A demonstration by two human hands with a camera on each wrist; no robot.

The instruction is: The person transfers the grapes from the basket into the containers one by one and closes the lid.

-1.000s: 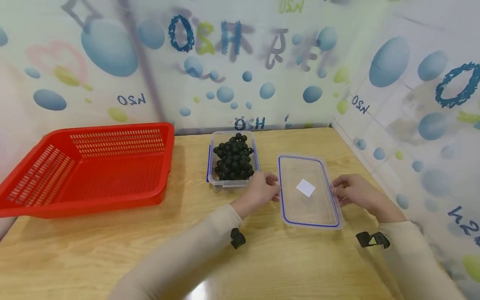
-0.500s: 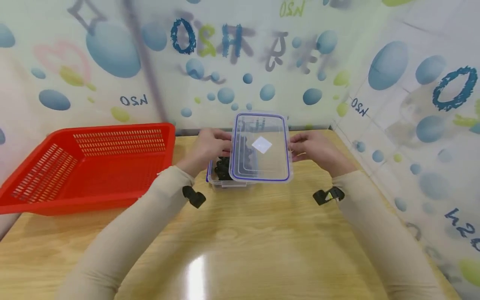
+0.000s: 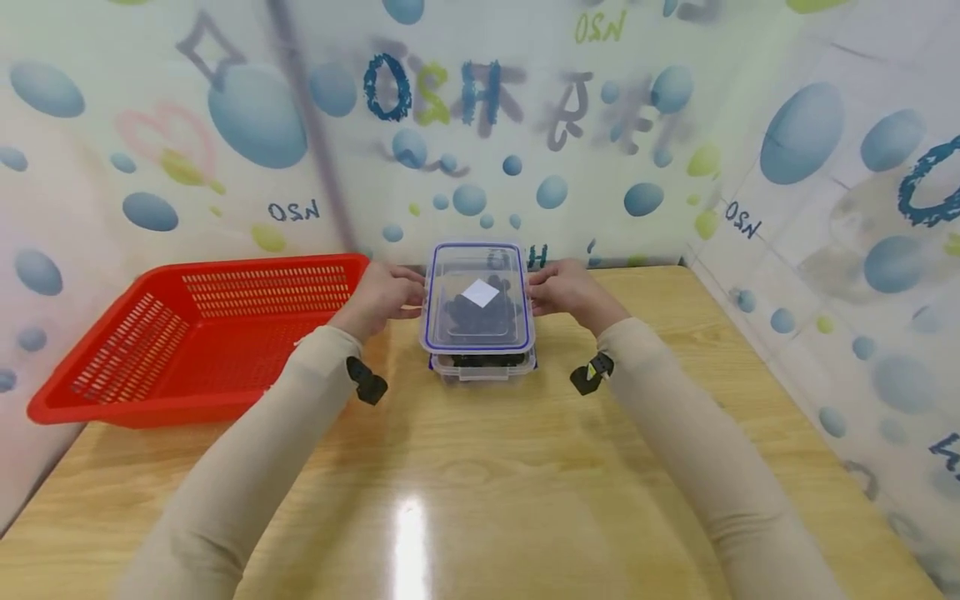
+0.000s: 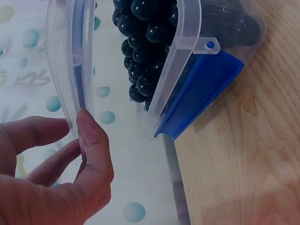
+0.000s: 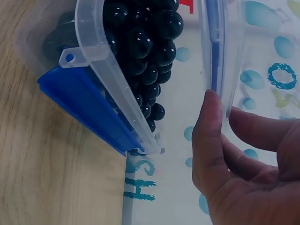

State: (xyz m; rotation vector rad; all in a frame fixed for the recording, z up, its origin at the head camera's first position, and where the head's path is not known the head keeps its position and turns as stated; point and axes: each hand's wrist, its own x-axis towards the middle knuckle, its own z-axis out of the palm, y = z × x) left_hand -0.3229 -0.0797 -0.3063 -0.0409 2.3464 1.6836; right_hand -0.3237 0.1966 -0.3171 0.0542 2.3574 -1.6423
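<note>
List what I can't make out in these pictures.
- Floor of the clear container, every view: black grapes cover it.
- One end of the clear lid, both wrist views: cut off by the top edge.
- Near right corner of the red basket, head view: behind the left sleeve.
- Any writing on the white label, head view: too small.

So the blue-edged lid [image 3: 477, 325] has gone from beside the plastic container [image 3: 483, 372] to hovering right over it. Left hand [image 3: 386, 293] and right hand [image 3: 572, 293] came across with it.
</note>
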